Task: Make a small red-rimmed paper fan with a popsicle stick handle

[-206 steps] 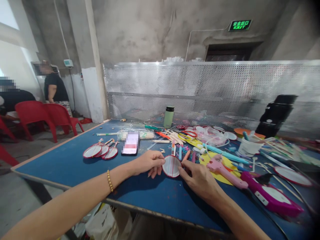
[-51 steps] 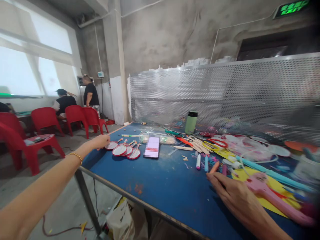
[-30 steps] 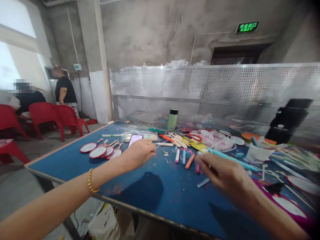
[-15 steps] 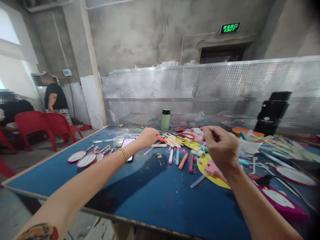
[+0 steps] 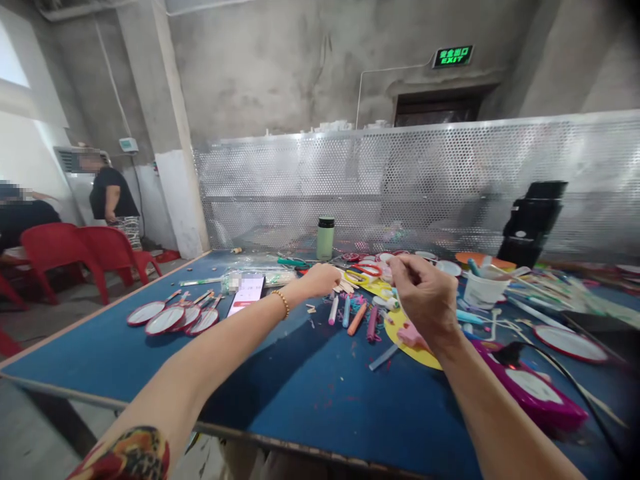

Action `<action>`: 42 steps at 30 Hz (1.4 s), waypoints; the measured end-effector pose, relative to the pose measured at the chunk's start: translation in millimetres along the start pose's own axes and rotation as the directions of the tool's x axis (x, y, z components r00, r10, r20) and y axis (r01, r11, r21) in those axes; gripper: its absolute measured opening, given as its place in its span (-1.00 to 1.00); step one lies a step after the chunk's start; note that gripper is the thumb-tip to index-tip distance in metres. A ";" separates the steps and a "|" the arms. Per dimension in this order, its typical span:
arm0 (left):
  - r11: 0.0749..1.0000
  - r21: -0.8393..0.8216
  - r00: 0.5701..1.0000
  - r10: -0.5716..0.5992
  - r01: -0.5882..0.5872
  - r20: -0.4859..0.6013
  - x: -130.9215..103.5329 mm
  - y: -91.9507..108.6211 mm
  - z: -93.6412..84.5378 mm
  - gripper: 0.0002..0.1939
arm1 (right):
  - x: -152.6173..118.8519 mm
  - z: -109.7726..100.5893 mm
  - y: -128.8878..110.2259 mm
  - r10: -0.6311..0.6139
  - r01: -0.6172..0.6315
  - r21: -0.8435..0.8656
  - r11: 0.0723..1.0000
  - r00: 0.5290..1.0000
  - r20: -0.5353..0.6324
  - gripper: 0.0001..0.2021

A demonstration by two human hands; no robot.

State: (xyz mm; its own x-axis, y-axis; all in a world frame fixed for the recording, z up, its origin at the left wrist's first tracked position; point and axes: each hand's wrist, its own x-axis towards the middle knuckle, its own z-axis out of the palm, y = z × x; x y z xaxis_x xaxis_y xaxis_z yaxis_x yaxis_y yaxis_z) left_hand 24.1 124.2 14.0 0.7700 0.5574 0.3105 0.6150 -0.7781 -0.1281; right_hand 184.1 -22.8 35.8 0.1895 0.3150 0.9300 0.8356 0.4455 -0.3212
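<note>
My left hand (image 5: 324, 280) is closed, its fingertips over a heap of flat wooden sticks (image 5: 345, 287); anything inside it is hidden. My right hand (image 5: 427, 287) is pinched shut above a yellow disc (image 5: 417, 353) that carries a pink piece (image 5: 411, 335). Whatever its fingertips hold is too small to name. Between the two hands lie yellow-handled scissors (image 5: 354, 276) and a red-handled tool (image 5: 371, 271). Just nearer to me are several coloured sticks, among them an orange one (image 5: 357, 320) and a purple one (image 5: 373, 323).
A phone (image 5: 254, 288) and several red-rimmed round fans (image 5: 165, 321) lie to the left. A green bottle (image 5: 325, 240) stands at the back by the perforated metal screen (image 5: 280, 180). On the right are a white cup (image 5: 484, 291) and a purple device (image 5: 535, 390) with a cable.
My left hand has moved right across the wooden sticks, uncovering more of the phone. The right hand stays pinched. The view has shifted slightly to the right.
</note>
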 end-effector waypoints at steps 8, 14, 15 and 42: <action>0.998 -0.056 1.000 0.019 -0.019 -0.005 -25.0 29.7 -14.9 -0.74 | -1.8 -3.8 -4.9 0.028 -0.029 0.047 0.998 0.999 0.028 -0.74; 0.983 -0.097 0.972 -0.170 0.155 -0.161 -27.8 4.4 -40.2 -0.72 | -0.1 -4.4 -4.2 0.054 -0.053 0.058 0.997 0.999 -0.006 -0.75; 0.977 -0.105 0.957 -0.205 0.186 -0.204 -29.1 -3.9 -46.9 -0.70 | 0.2 -4.8 -4.3 0.056 -0.056 0.053 0.997 0.998 -0.013 -0.75; 0.994 -0.035 0.990 -0.103 0.100 -0.096 57.0 21.7 7.3 -0.71 | 14.6 -19.1 -8.8 0.218 -0.174 0.197 0.965 0.948 -0.232 -0.80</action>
State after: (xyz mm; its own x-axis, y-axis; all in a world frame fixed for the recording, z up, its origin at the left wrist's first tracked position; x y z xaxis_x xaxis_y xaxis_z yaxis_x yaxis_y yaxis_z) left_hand 82.7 141.2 22.1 0.6826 0.6040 0.4114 0.6824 -0.7283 -0.0630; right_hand 189.4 -38.1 55.7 0.4817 0.2018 0.8528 0.6714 0.5405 -0.5071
